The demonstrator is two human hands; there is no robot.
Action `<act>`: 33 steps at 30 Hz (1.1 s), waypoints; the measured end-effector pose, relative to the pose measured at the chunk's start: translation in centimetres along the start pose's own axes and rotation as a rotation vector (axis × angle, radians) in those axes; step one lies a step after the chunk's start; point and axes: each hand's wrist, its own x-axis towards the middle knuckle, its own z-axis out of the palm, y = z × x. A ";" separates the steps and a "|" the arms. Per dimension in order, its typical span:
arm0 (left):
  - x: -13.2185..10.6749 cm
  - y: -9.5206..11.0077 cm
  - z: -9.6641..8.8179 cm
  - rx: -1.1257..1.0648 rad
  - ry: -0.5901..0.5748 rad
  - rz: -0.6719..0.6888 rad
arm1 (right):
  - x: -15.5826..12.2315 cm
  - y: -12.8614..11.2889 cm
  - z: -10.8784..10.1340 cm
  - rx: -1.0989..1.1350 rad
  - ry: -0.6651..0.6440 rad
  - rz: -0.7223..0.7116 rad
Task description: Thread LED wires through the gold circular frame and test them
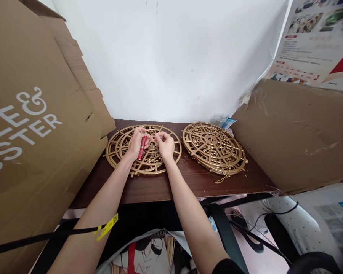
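Two round gold-coloured openwork discs with scroll patterns lie on a dark brown table. My left hand [135, 144] is over the left disc [144, 169], closed with a slim red tube [142, 148] in it; the tube's exact kind is not clear. Its thumb and fingertips reach toward the disc's centre. Opposite it, my right hand [165, 144] is closed in a pinch just right of the centre. What it pinches, if anything, is too small to make out. The right disc [214, 146] appears to be a stack of several, untouched by either hand.
Cardboard walls stand at the left [40, 125] and the right [297, 133] of the table [157, 192], with a white wall behind. Some clear plastic and a blue packet [228, 122] lie at the back right. A yellow-tagged black cord [45, 236] crosses near my left forearm.
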 end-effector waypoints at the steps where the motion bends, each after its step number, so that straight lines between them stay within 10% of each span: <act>1: 0.0 0.1 -0.1 -0.026 -0.007 -0.007 | 0.0 0.1 0.0 0.020 0.007 -0.003; 33: -1.2 -0.2 0.3 0.097 0.036 0.039 | -0.1 0.3 -0.2 0.155 -0.018 0.017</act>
